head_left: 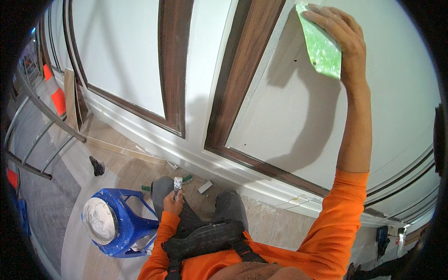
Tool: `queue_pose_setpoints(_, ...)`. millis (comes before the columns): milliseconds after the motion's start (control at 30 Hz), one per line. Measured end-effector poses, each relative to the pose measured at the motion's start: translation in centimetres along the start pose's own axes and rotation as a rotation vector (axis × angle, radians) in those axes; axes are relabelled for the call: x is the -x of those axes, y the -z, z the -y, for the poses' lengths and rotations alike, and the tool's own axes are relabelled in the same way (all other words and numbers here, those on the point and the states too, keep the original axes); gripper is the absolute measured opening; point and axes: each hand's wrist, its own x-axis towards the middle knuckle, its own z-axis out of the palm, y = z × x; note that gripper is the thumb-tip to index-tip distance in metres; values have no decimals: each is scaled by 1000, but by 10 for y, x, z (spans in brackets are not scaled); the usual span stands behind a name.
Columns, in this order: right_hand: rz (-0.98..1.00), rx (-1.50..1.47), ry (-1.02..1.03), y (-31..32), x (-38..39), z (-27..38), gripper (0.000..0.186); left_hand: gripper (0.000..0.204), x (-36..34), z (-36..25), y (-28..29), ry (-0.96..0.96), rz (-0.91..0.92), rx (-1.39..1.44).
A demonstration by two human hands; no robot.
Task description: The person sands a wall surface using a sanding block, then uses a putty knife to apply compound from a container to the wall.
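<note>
Scraper [322, 44] top edge cut off, fingers [326, 16] behind.

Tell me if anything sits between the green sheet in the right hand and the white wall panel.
Nothing visible does. The right hand presses the green sheet flat against the white wall panel, beside the dark wood trim. The left hand is low near the knee, holding a small putty knife.
</note>
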Motion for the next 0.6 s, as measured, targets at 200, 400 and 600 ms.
queue_pose_setpoints(200, 76, 53, 54, -5, -2, -3, 52, 38, 4, -3, 2, 15, -34, 9)
queue_pose_setpoints(400, 138, 30, 132, -13, 28, 14, 33, 38, 6, -13, 3, 5, -21, 11)
queue_pose_setpoints(600, 207, -50, 132, -16, 52, 36, 29, 42, 5, -6, 1, 34, -25, -5)
